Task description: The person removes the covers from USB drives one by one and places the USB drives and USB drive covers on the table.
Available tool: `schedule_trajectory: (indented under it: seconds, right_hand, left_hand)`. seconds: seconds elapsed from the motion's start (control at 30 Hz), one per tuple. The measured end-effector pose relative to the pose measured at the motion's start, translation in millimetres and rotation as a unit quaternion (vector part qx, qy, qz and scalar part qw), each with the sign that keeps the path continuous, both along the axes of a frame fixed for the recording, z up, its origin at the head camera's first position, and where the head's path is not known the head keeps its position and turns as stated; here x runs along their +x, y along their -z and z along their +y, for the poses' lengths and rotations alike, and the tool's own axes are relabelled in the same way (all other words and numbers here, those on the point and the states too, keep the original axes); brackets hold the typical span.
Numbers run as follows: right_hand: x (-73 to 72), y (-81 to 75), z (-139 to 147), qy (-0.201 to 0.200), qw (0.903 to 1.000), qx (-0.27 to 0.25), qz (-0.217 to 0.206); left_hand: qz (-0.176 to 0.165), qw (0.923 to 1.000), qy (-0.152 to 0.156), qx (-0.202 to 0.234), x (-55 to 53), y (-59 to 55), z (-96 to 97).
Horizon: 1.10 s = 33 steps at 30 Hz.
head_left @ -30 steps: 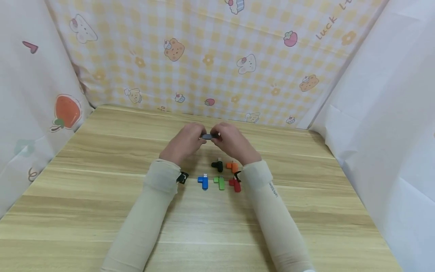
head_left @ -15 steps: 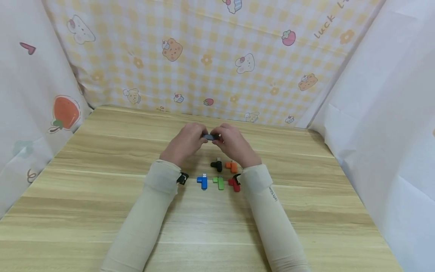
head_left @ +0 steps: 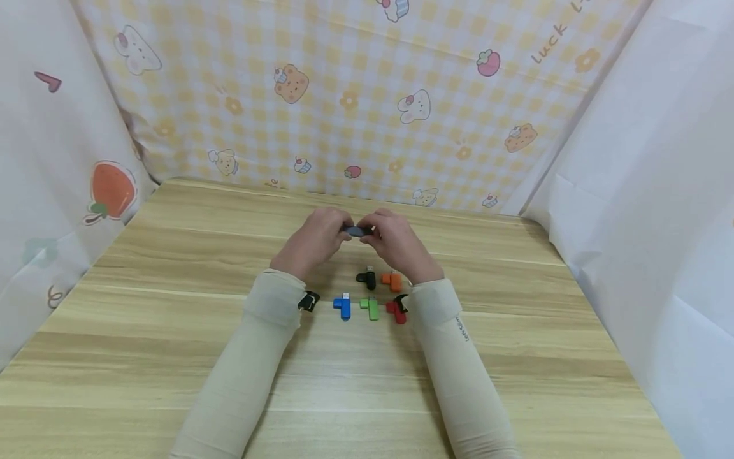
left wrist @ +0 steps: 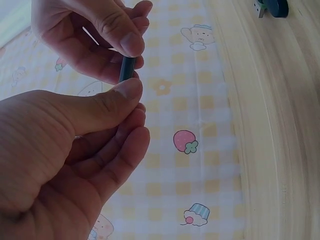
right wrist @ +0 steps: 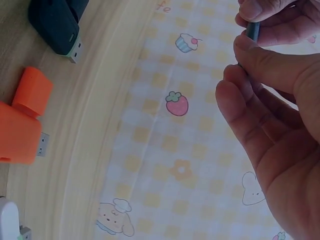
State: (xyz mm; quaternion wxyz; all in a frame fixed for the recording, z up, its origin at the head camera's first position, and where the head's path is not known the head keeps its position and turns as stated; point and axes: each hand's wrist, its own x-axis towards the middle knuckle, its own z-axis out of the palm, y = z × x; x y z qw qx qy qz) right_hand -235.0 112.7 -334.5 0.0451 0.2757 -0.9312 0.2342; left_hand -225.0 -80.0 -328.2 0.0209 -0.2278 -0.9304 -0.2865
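Both hands are raised over the far part of the table, fingertips close together. My left hand (head_left: 314, 239) pinches one end of a slim dark grey USB stick (head_left: 356, 231) between thumb and fingers. The right hand (head_left: 397, 241) pinches its other end. In the left wrist view only a short middle length of the USB stick (left wrist: 127, 69) shows between the two thumbs; its ends are hidden by fingers. Nearer the body lie a black USB stick (head_left: 369, 278) and an orange one (head_left: 395, 281), each with its cap beside it.
A front row on the wooden table (head_left: 344, 395) holds a blue USB stick (head_left: 345, 308), a green one (head_left: 373, 309) and a red one (head_left: 399, 313), partly behind the right wrist. A white stick (right wrist: 8, 220) edges into the right wrist view. Patterned cloth (head_left: 350, 127) hangs behind.
The dark grey stick and the right hand's fingertips have shifted slightly to the right. Both hands keep their pinch. The sticks on the table lie as before.
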Motion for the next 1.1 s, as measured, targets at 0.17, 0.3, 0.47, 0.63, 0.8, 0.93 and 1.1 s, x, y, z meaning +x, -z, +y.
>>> schedule_trajectory:
  seconds: [0.17, 0.3, 0.47, 0.63, 0.8, 0.93, 1.1]
  right_hand:
    - [0.7, -0.8, 1, 0.005, 1.0, -0.003, 0.002]
    - [1.5, -1.6, 1, 0.007, 1.0, -0.005, 0.001]
    - [2.6, -2.3, 3, 0.006, 1.0, -0.006, 0.004]
    - [3.1, -3.7, 7, -0.006, 0.9999, -0.011, 0.002]
    - [1.2, -3.2, 10, -0.017, 0.9997, -0.016, 0.004]
    - [0.0, -2.4, 11, -0.023, 0.9995, -0.019, 0.004]
    - [-0.5, -2.5, 12, -0.025, 0.9995, -0.021, 0.002]
  left_hand:
    - [0.002, 0.9999, -0.004, 0.01, 0.8, -1.5, 0.3]
    - [0.002, 0.9998, -0.009, 0.02, 2.0, -2.4, 0.2]
    - [0.005, 0.9996, -0.01, 0.025, 2.3, -2.9, 0.2]
    - [0.001, 0.9997, -0.004, 0.026, 2.3, -3.6, 1.2]
    - [-0.002, 0.9995, 0.001, 0.031, 2.1, -3.7, 0.8]
    - [-0.001, 0.9995, 0.0, 0.031, 2.4, -3.6, 0.1]
    - [0.003, 0.9995, -0.004, 0.032, 3.3, -3.5, 0.2]
